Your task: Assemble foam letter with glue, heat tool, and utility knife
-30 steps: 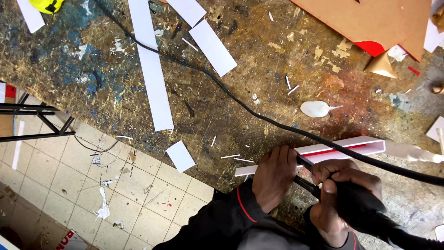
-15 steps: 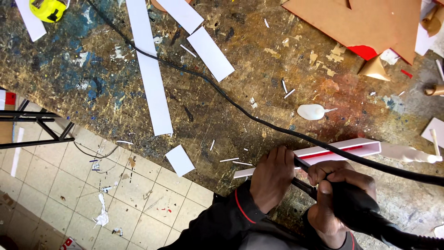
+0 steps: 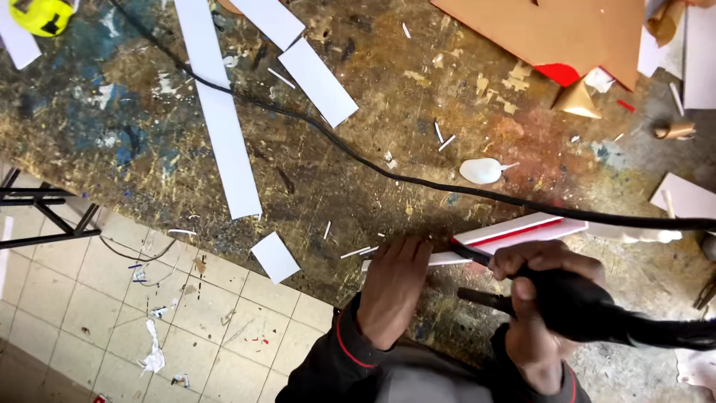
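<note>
white strip with a red edge (image 3: pixel 514 231), lying flat on the paint-stained workbench (image 3: pixel 358 149) near its front edge, at about 5 o'clock in the view. it reads as a light, stiff, thin-walled piece, likely foam board or card: easy to lift, prone to crease or dent under point pressure, so best held flat along its length rather than pinched at an end. the left hand (image 3: pixel 391 287) presses its fingers together, flat on the near end of the strip, pinning it to the bench. the right hand (image 3: pixel 541 298) is closed around a black handled tool (image 3: pixel 589 310), apparently a glue gun, whose dark nozzle touches the strip just beside the left fingertips; its cord leaves toward 3 o'clock. a black cable (image 3: pixel 388 173) crosses the bench from 11 o'clock to 3 o'clock, passing just above the strip. a pale glue blob (image 3: pixel 481 170) sits beyond the cable at 1 o'clock from the strip. further out: a long white strip (image 3: pixel 220 112) and a shorter white strip (image 3: pixel 317 80) at 10 to 11 o'clock, a small white square (image 3: pixel 274 256) overhanging the bench edge at 9 o'clock, a brown card sheet (image 3: pixel 567 30) at 1 o'clock, a yellow tape measure (image 3: pixel 41 15) at the far 10 o'clock corner. tiled floor (image 3: pixel 112 321) lies below the bench at 8 o'clock.
</note>
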